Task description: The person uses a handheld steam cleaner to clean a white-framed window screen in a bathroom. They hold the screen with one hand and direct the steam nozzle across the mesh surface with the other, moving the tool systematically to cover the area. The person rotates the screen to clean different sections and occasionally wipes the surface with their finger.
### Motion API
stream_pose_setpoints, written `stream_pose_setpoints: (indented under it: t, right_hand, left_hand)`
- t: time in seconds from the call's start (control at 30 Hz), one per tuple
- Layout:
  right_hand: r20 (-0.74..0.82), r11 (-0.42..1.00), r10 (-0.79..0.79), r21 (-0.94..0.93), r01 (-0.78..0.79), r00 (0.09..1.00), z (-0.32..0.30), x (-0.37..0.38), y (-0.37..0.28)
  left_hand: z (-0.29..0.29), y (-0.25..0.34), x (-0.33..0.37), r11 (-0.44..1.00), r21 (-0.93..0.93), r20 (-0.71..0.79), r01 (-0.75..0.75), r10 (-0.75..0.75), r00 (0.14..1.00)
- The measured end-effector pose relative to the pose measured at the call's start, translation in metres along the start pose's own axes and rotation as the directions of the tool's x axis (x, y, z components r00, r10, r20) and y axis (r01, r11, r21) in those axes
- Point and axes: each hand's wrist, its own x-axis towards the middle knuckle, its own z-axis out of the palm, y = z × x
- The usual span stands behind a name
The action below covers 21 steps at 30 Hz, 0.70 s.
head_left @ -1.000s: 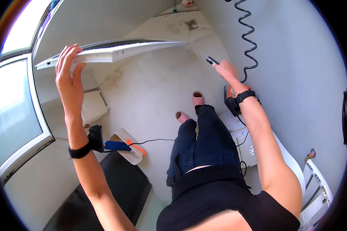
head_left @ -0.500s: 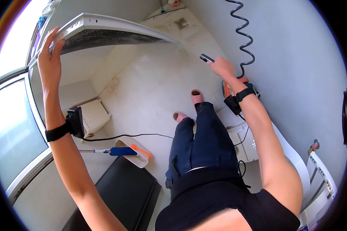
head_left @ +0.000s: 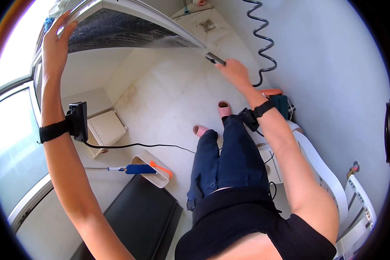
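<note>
At the upper left, my left hand (head_left: 56,45) grips the corner edge of a white-framed window screen (head_left: 112,30), holding it raised and tilted. Its dark mesh looks wet and streaked. My right hand (head_left: 235,71) is closed around a dark and silver spray nozzle (head_left: 215,59), aimed at the screen. A pale water mist spreads from near the nozzle across the mesh. The nozzle's head is close to the screen's right end. My fingers hide most of its handle.
A black coiled hose (head_left: 271,41) hangs along the right wall. A cream perforated stool (head_left: 106,129), a beige bin (head_left: 162,180) with a blue brush (head_left: 141,169), and a black panel (head_left: 138,216) stand left. A white chair (head_left: 320,164) is right. A cable crosses from my left wrist.
My right hand has moved left and up with the nozzle, closer to the screen. The screen has tilted and risen, showing more mesh, and water mist now shows on it.
</note>
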Motion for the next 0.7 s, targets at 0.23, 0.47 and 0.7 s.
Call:
stream_pose_setpoints:
  t: [0.23,0.47,0.7]
  right_hand:
    - [-0.077,0.992,0.126,0.01,-0.126,0.989,0.015,0.015,0.026]
    - [-0.184,0.974,-0.195,0.08,0.213,0.963,-0.076,-0.007,-0.083]
    - [-0.169,0.981,-0.186,0.027,0.194,0.968,-0.074,0.018,-0.141]
  left_hand:
    - [0.002,0.014,0.019,0.992,0.012,0.031,-0.126,0.126,0.992]
    - [0.015,-0.001,0.045,0.563,-0.82,0.169,0.102,0.068,0.983]
    - [0.059,-0.087,0.056,0.665,-0.731,-0.211,-0.153,-0.007,0.977]
